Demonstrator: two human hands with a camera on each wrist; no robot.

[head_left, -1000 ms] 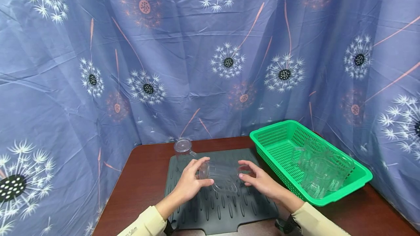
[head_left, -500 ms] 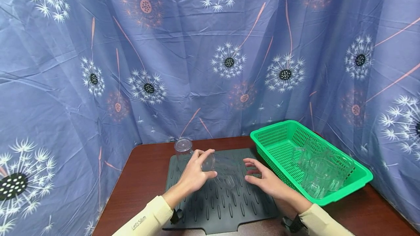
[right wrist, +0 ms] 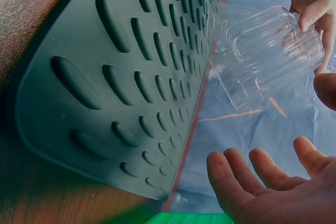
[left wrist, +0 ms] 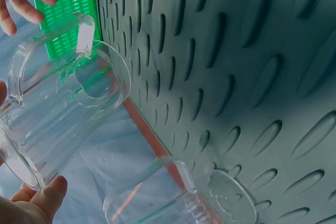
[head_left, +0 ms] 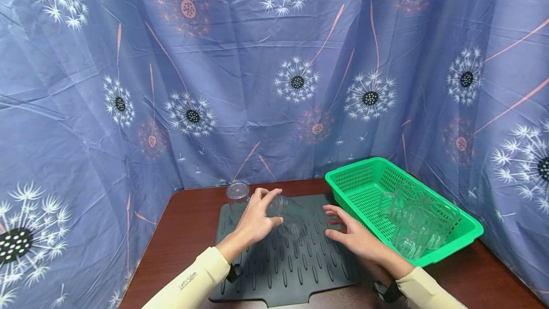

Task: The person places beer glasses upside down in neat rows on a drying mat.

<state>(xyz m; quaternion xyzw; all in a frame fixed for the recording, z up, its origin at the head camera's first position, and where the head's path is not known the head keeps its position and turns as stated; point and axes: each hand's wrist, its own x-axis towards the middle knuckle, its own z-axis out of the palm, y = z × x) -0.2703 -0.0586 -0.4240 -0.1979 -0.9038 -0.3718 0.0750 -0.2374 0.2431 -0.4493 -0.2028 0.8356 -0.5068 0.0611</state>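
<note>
My left hand (head_left: 257, 218) grips a clear glass mug (head_left: 293, 218) by its base end, fingers and thumb on opposite sides. In the left wrist view the tilted mug (left wrist: 68, 98) hangs above the dark mat, its mouth pointing away from the palm and its handle up on one side. Behind that hand another clear mug (head_left: 238, 192) stands upside down at the mat's far left corner. My right hand (head_left: 356, 237) is apart from the mug, between it and the basket; its fingers (right wrist: 247, 174) are spread and hold nothing.
A dark grey ridged drying mat (head_left: 296, 280) lies on the brown table (head_left: 158, 256). To the right, a green plastic basket (head_left: 473, 230) has several clear mugs (head_left: 411, 240) in its near half. A blue dandelion-print curtain (head_left: 240, 85) hangs behind and at both sides.
My right hand has drawn back to the right from the mug's mouth end. The left hand has carried the mug slightly away from me and tilted its mouth further down.
</note>
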